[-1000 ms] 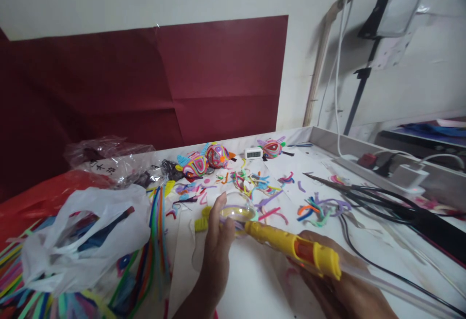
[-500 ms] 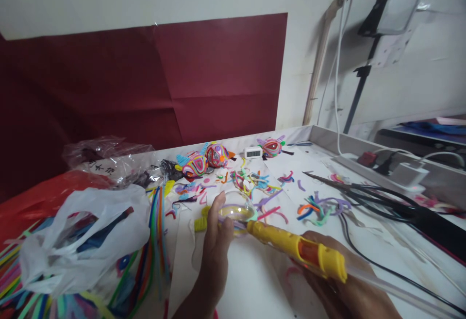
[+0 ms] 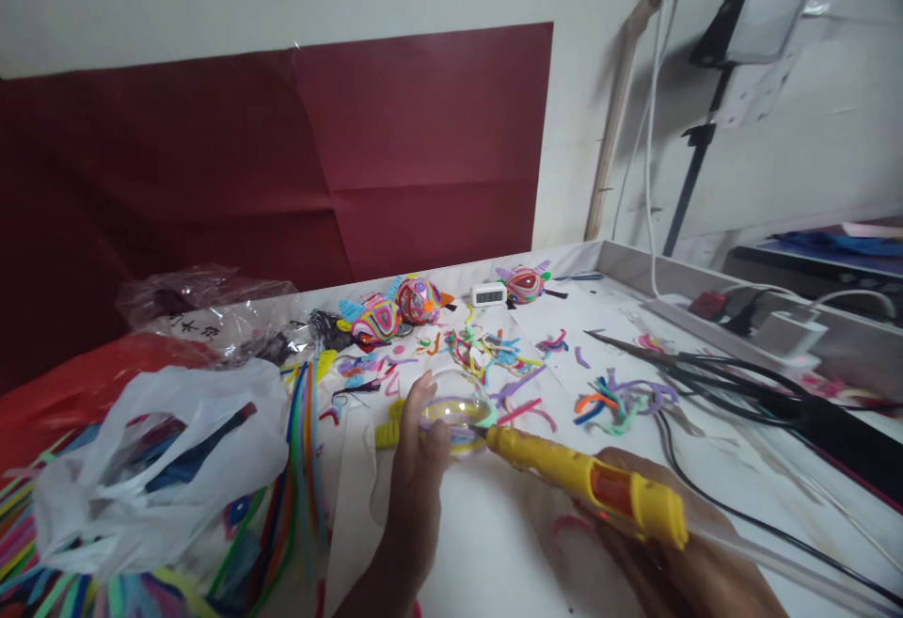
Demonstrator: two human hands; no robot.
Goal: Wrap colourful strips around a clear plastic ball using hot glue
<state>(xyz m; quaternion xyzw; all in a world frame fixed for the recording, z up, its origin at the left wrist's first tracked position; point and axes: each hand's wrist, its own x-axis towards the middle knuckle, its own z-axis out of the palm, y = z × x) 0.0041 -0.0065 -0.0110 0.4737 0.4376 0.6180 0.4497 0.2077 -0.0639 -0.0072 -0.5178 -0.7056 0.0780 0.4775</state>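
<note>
My left hand [image 3: 421,467] is closed around the left side of a clear plastic ball [image 3: 458,408], which has lilac, yellow and mint pipe cleaner strips along it. A yellow pipe cleaner piece [image 3: 388,432] sticks out at its left. In my right hand [image 3: 656,543] is a yellow hot glue gun [image 3: 578,477], with a clear glue stick [image 3: 768,557] running out of its back. The gun's dark nozzle points left at the ball's right edge; whether it touches is unclear. My right fingers are mostly hidden behind the gun.
Several finished colourful fish-like balls [image 3: 373,319] and a small white timer [image 3: 488,294] stand along the back. Cut pipe cleaner scraps [image 3: 486,355] lie beyond the ball. Black-handled scissors [image 3: 705,378] and a power strip [image 3: 783,350] are at right; a white plastic bag [image 3: 162,449] covers pipe cleaners at left.
The glue gun and my right hand have shifted slightly to the right, its nozzle drawing back along the ball's edge. My left hand keeps its hold on the ball.
</note>
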